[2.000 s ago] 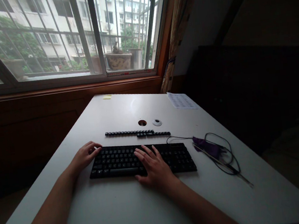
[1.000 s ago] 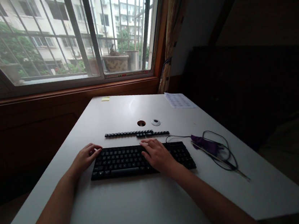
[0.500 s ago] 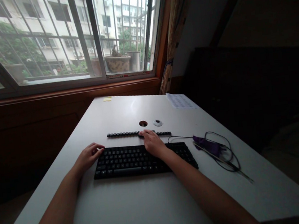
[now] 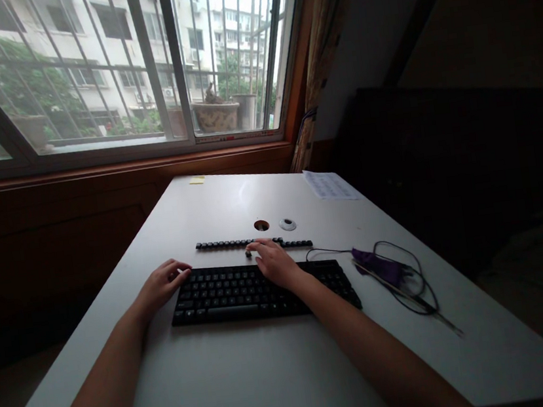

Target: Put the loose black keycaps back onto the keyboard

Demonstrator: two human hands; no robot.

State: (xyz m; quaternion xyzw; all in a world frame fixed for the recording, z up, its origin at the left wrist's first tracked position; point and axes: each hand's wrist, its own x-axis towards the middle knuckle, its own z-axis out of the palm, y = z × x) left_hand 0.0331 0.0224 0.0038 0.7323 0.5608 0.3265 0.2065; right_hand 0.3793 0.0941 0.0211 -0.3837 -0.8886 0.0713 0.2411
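A black keyboard (image 4: 233,294) lies flat on the white table, its right half partly under my right forearm. At its upper left corner is my left hand (image 4: 165,282), with thumb and curled forefinger against the edge. My right hand (image 4: 276,260) is over the keyboard's back edge, fingers bent to the left. A small black keycap (image 4: 248,254) shows at its fingertips, just behind the keyboard; the exact grip is too small to see. Behind that, a row of loose black keycaps (image 4: 222,244) stretches across the table, its middle partly hidden by my right hand.
Right of the keyboard lie a purple cloth (image 4: 378,266), a coiled black cable (image 4: 422,264) and a thin metal tool (image 4: 444,321). Farther back are a cable hole (image 4: 261,226), its round cover (image 4: 287,224), printed paper (image 4: 331,185) and a yellow note (image 4: 197,180).
My right hand has drawn back slightly from the keycap row toward the keyboard, and a single keycap now shows at its fingertips. My left hand stays at the keyboard corner.
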